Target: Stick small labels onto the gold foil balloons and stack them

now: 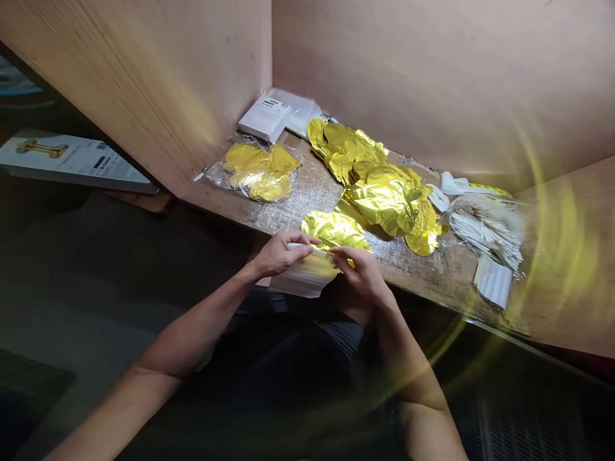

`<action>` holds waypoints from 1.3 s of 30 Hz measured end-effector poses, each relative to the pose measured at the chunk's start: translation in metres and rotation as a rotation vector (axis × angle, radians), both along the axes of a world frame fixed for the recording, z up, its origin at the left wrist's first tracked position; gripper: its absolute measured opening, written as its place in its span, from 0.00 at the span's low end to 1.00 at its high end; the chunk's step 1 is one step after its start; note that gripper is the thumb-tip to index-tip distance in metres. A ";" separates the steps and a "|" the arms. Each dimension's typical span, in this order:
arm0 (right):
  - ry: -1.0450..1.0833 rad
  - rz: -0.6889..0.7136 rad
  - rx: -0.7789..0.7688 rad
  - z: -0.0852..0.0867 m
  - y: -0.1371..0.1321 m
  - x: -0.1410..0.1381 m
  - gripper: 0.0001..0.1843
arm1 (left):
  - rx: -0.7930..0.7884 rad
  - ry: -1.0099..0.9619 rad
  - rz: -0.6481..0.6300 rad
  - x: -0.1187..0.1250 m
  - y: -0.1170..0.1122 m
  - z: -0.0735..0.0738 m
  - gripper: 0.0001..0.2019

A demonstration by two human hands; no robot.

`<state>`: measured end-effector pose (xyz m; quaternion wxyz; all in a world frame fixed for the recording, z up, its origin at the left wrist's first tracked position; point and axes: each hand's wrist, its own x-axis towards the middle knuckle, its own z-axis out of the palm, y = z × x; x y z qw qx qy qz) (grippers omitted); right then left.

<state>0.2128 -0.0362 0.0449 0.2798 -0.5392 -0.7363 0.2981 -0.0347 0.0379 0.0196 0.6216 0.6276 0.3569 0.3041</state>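
My left hand [280, 253] pinches the top edge of a stack of white paper packets [302, 276] at the near edge of the wooden bench [562, 269]. My right hand [359, 272] is closed on the edge of a flat gold foil balloon [334, 230] that lies half over that stack. Both hands meet just over the bench edge. A loose pile of gold foil balloons [379, 186] lies right behind them.
A clear bag of gold balloons [259, 169] sits at the left by the plywood wall. White boxes [266, 117] stand in the back corner. A bundle of white straws [487, 227] and white slips lie at the right. A printed card [72, 160] rests far left.
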 end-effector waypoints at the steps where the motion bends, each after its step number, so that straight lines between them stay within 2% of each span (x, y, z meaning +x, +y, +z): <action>1: 0.014 -0.017 0.045 -0.005 -0.002 -0.003 0.13 | -0.016 -0.006 0.001 0.000 0.000 0.000 0.16; 6: -0.072 0.055 0.283 -0.022 -0.008 0.005 0.16 | -0.070 0.023 0.039 -0.001 0.001 -0.005 0.17; 10: -0.273 0.163 0.500 -0.025 -0.012 0.007 0.22 | -0.159 -0.011 0.053 -0.002 -0.001 -0.003 0.16; 12: -0.326 0.212 0.554 -0.026 -0.012 0.005 0.23 | -0.195 -0.036 0.046 -0.004 -0.001 -0.003 0.16; 17: -0.207 0.142 0.498 -0.028 -0.012 -0.008 0.13 | -0.248 -0.065 0.033 -0.010 -0.003 -0.007 0.16; 20: -0.129 0.115 0.403 -0.025 -0.013 -0.018 0.05 | -0.280 -0.034 0.032 -0.015 -0.004 -0.013 0.18; 22: -0.037 0.071 0.306 -0.021 -0.012 -0.019 0.04 | -0.278 -0.005 0.020 -0.017 -0.005 -0.017 0.18; 25: 0.148 -0.139 0.150 -0.018 -0.005 -0.014 0.07 | -0.131 0.017 -0.024 -0.018 -0.005 -0.021 0.15; 28: 0.139 -0.254 0.017 -0.021 0.012 -0.007 0.10 | 0.195 0.103 -0.101 -0.012 -0.005 -0.023 0.10; 30: 0.003 -0.212 -0.042 -0.025 0.022 -0.007 0.10 | 0.402 0.252 -0.173 -0.005 -0.007 -0.026 0.09; 33: -0.341 -0.164 -0.044 -0.029 0.030 -0.013 0.11 | 0.591 0.540 -0.237 0.005 -0.011 -0.031 0.10; 36: -0.690 -0.243 0.002 -0.030 0.026 -0.012 0.10 | 0.666 0.727 -0.221 0.010 -0.015 -0.037 0.11; 39: -0.784 -0.341 0.083 -0.033 0.021 -0.001 0.10 | 0.677 0.746 -0.198 0.010 -0.017 -0.043 0.11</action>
